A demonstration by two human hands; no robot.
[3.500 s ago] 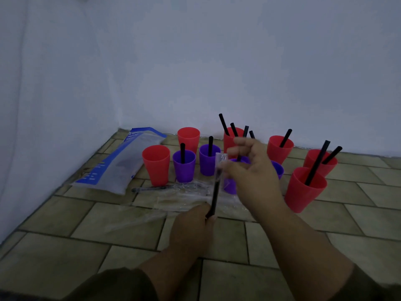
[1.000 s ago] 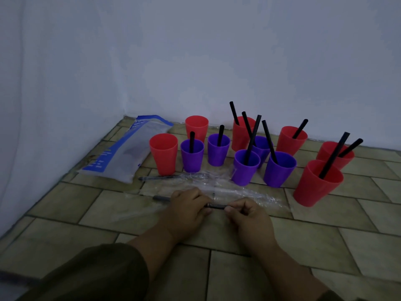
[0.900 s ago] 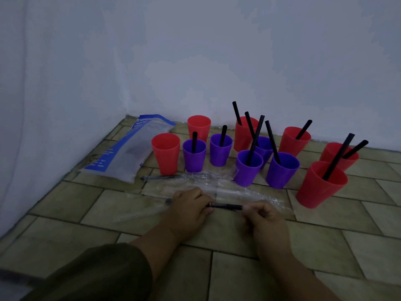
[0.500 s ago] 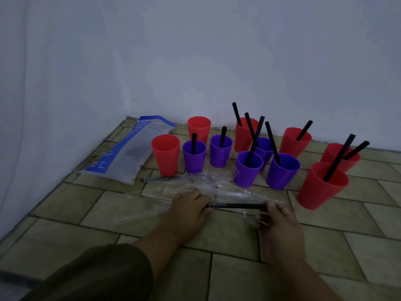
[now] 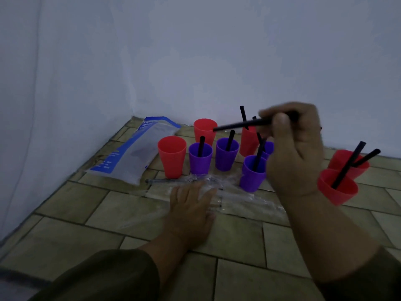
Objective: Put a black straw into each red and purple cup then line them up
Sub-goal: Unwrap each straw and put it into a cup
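Observation:
My right hand is raised over the cups and pinches a black straw. The straw lies almost level, and its free tip reaches the rim of the back red cup, which holds no straw. The front-left red cup is also without a straw. Two purple cups and a nearer purple cup each hold a straw. Red cups with straws stand behind my hand and at the right. My left hand rests flat, fingers spread, on the clear straw wrappers.
A blue and white plastic bag lies at the left, near the corner. White walls close the back and left sides. The floor is tiled. A wrapped straw lies in front of the left cups.
My right hand pulled the black straw out of its wrapper on the floor and lifted it up and back toward the rear red cup. My left hand let go and flattened on the wrappers.

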